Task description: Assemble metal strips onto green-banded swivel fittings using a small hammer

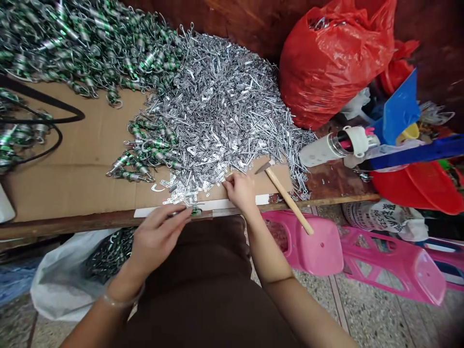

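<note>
My left hand (158,235) rests at the front edge of the cardboard-covered table (72,188), its fingers pinched on a small green and silver spring piece (195,210). My right hand (239,190) is curled at the near edge of a big heap of small silver metal strips (217,111), fingertips closed on one of them. A few assembled green spring pieces (145,154) lie just left of the heap. Further back left spreads a large pile of the same green pieces (83,43).
A small hammer with a wooden handle (288,198) lies right of my right hand, overhanging the table edge. A red plastic bag (333,58), a white cup (326,149), blue and red containers stand at right. Pink stools (362,256) and a white bag (68,285) sit below.
</note>
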Demonstrator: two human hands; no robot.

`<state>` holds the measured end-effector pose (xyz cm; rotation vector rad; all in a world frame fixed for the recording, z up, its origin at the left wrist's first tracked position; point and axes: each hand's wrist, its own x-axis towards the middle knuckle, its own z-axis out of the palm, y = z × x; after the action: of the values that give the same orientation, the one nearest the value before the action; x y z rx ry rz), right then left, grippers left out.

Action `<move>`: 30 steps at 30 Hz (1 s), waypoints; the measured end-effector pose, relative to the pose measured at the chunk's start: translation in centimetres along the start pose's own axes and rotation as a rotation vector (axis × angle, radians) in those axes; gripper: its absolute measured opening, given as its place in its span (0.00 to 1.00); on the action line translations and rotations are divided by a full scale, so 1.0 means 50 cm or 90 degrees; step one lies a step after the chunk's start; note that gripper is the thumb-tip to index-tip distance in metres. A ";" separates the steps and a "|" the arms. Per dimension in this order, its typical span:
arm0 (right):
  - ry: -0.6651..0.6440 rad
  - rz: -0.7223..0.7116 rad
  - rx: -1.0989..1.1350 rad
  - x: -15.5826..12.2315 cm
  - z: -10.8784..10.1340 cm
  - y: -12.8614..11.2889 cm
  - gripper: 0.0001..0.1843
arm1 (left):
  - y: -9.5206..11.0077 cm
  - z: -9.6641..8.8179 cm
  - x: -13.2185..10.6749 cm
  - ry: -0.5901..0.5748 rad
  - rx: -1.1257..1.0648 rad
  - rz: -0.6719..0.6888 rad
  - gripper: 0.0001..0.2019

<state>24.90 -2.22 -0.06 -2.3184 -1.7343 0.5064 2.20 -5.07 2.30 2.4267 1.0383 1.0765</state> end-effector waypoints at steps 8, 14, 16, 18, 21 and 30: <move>0.103 -0.056 0.257 -0.067 -0.021 0.006 0.06 | 0.030 0.045 -0.025 -0.074 -0.042 -0.016 0.19; 0.039 -0.491 0.222 -0.163 -0.063 -0.017 0.07 | 0.041 0.047 -0.011 -0.058 -0.091 -0.039 0.28; 0.030 -0.558 0.201 -0.169 -0.068 -0.018 0.10 | 0.046 0.044 -0.004 -0.052 -0.104 -0.024 0.23; 0.014 -0.566 0.223 -0.166 -0.070 -0.012 0.09 | 0.051 0.042 0.000 -0.049 -0.142 -0.015 0.14; -0.020 -0.485 0.311 -0.159 -0.066 0.003 0.04 | 0.057 0.042 -0.001 -0.042 -0.211 -0.086 0.04; 0.076 -0.295 0.324 -0.183 -0.020 0.004 0.04 | 0.070 0.056 -0.008 -0.014 -0.262 -0.324 0.02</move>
<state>23.17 -10.98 2.16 -1.5149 -1.7533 0.6134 5.80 -7.75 1.98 1.7226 1.1979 0.9623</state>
